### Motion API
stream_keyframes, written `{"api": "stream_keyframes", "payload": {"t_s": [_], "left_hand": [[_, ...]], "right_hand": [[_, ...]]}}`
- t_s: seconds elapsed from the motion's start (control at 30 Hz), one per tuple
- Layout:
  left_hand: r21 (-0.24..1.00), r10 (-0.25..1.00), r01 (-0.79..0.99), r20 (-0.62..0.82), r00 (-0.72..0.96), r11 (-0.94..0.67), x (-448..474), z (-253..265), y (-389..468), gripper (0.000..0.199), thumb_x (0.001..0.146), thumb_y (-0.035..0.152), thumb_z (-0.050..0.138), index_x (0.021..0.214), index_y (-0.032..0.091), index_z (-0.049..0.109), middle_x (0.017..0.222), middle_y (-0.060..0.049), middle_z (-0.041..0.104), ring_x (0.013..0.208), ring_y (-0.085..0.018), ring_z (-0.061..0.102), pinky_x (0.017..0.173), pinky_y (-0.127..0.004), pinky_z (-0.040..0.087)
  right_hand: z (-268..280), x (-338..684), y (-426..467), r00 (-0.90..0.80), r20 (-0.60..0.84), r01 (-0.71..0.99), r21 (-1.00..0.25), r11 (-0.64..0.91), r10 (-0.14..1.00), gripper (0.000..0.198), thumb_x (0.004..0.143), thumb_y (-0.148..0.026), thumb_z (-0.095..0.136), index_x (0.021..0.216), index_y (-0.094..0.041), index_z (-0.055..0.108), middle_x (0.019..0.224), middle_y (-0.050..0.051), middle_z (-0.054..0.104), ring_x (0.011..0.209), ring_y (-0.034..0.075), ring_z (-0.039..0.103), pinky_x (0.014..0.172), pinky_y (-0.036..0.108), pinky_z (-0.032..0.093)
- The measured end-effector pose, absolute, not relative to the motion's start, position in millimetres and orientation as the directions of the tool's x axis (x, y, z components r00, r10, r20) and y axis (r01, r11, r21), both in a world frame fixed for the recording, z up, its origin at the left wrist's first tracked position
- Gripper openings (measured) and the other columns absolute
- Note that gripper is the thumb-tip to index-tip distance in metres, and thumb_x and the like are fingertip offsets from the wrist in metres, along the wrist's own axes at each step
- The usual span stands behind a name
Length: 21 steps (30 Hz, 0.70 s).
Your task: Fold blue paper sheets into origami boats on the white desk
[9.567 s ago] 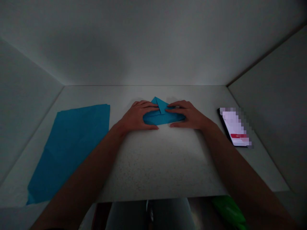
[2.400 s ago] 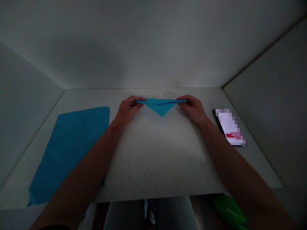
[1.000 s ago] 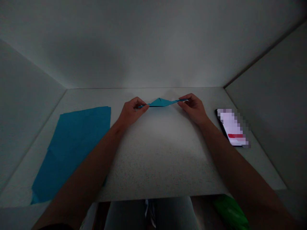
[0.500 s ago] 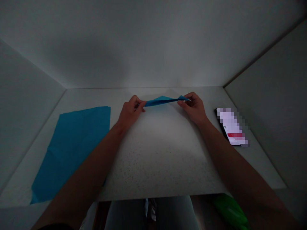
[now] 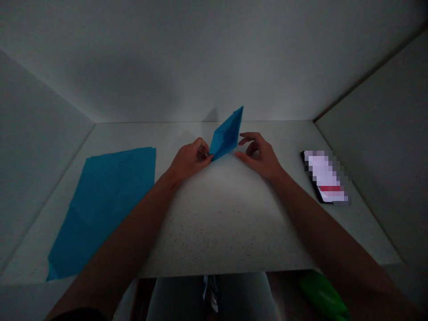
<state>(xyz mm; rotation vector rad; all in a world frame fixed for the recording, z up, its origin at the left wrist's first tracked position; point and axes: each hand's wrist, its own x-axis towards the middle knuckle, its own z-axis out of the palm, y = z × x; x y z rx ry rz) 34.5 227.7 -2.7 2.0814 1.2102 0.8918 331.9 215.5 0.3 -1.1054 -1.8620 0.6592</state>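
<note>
A folded piece of blue paper stands tilted above the far middle of the table, its upper tip pointing up and to the right. My left hand pinches its lower left corner between thumb and fingers. Just to the right of the paper is my right hand, thumb and fingers apart and curved, with nothing between them. Its fingertips come close to the paper's right edge; whether they touch it I cannot tell.
Flat blue paper sheets lie on the left of the white table. A phone with a lit screen rests at the right. Walls enclose the back and sides. Below the front edge at right is something green.
My right hand has let go of the folded paper and opened. The paper has turned from nearly level and edge-on to tilted upward, still in my left hand.
</note>
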Motion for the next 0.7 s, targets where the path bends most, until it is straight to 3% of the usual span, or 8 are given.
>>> {"api": "stream_keyframes", "payload": {"t_s": [0.07,0.17,0.27,0.4,0.5,0.7], "left_hand": [[0.792,0.887,0.452,0.232,0.399,-0.411,34.7,-2.5,226.2,0.038,0.084,0.032,0.084,0.112,0.025,0.060,0.085,0.001,0.077,0.073,-0.016,0.074,0.066,-0.027,0.055],[0.826,0.876,0.402,0.207,0.436,-0.395,34.6,-1.9,224.8,0.074,0.079,0.035,0.090,0.143,0.027,0.052,0.089,0.002,0.076,0.073,-0.016,0.073,0.066,-0.027,0.055],[0.776,0.850,0.438,0.228,0.476,-0.453,33.8,-1.0,225.4,0.098,0.079,0.037,0.092,0.162,0.030,0.040,0.093,0.003,0.074,0.072,-0.015,0.068,0.066,-0.027,0.053],[0.626,0.782,0.503,0.306,0.543,-0.595,32.7,0.2,227.3,0.085,0.082,0.036,0.090,0.158,0.031,0.053,0.099,0.000,0.069,0.078,-0.017,0.065,0.073,-0.030,0.052],[0.561,0.752,0.515,0.365,0.549,-0.648,33.1,-0.9,227.9,0.076,0.082,0.039,0.090,0.150,0.029,0.059,0.112,-0.005,0.066,0.091,-0.021,0.067,0.080,-0.034,0.055],[0.537,0.748,0.520,0.466,0.474,-0.664,36.5,-11.0,227.2,0.118,0.059,0.063,0.103,0.157,0.027,0.047,0.140,-0.016,0.054,0.124,-0.035,0.060,0.099,-0.048,0.059]], "right_hand": [[0.4,331.9,214.9,-0.297,0.399,0.465,-0.733,0.496,0.867,0.057,0.095,-0.063,0.081,0.139,-0.030,0.066,0.118,0.006,0.073,0.066,0.014,0.061,0.061,0.032,0.055],[-2.0,333.8,216.1,-0.378,0.414,0.478,-0.679,0.557,0.828,0.058,0.097,-0.063,0.078,0.143,-0.030,0.067,0.120,0.009,0.073,0.073,0.017,0.064,0.069,0.036,0.058],[-4.4,335.0,216.8,-0.475,0.408,0.469,-0.632,0.617,0.779,0.075,0.091,-0.068,0.083,0.152,-0.030,0.063,0.124,0.011,0.072,0.081,0.022,0.067,0.077,0.041,0.060],[-5.4,333.1,214.9,-0.524,0.376,0.462,-0.628,0.626,0.764,0.107,0.080,-0.077,0.088,0.168,-0.032,0.047,0.126,0.011,0.072,0.084,0.024,0.067,0.077,0.043,0.060],[-5.3,331.3,213.6,-0.496,0.355,0.463,-0.664,0.587,0.793,0.119,0.078,-0.078,0.089,0.174,-0.032,0.036,0.125,0.010,0.070,0.081,0.023,0.066,0.073,0.040,0.058],[-3.6,326.7,212.5,-0.424,0.391,0.499,-0.652,0.571,0.817,0.121,0.078,-0.078,0.089,0.174,-0.030,0.035,0.122,0.010,0.068,0.076,0.021,0.061,0.071,0.040,0.057]]}}
